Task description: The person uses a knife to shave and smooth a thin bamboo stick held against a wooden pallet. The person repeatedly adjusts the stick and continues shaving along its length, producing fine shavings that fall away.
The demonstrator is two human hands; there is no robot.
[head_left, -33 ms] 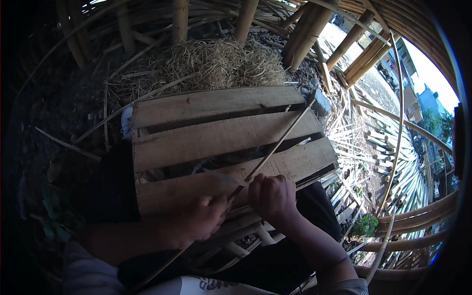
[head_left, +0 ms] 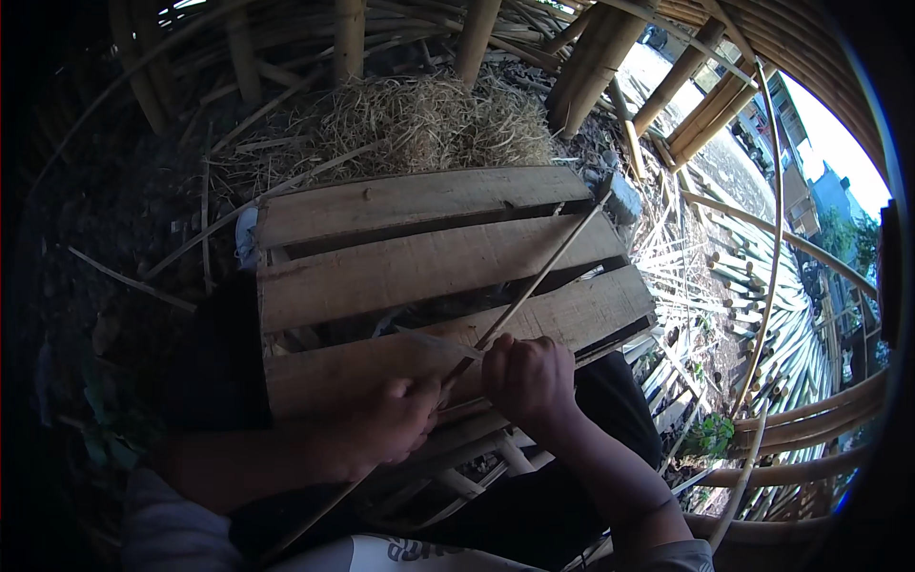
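My left hand [head_left: 381, 429] is closed around a long thin bamboo strip [head_left: 536, 283]. The strip runs slantwise from my lap, over the slatted wooden bench [head_left: 381, 274], to its far right corner. Just right of the strip, my right hand [head_left: 529, 379] makes a fist around a knife whose handle is hidden. From that fist the thin, pale knife blade [head_left: 434, 340] points left across the strip. The blade is faint against the wood, and I cannot tell whether its edge touches the strip. Both hands are at the bench's near edge.
Behind the bench lies a heap of dry shavings [head_left: 429, 124]. Thick bamboo posts [head_left: 596, 67] stand at the back. Many cut bamboo poles [head_left: 782, 324] are piled on the right, near a small green plant [head_left: 710, 436]. A grey stone [head_left: 624, 200] sits by the bench's far right corner.
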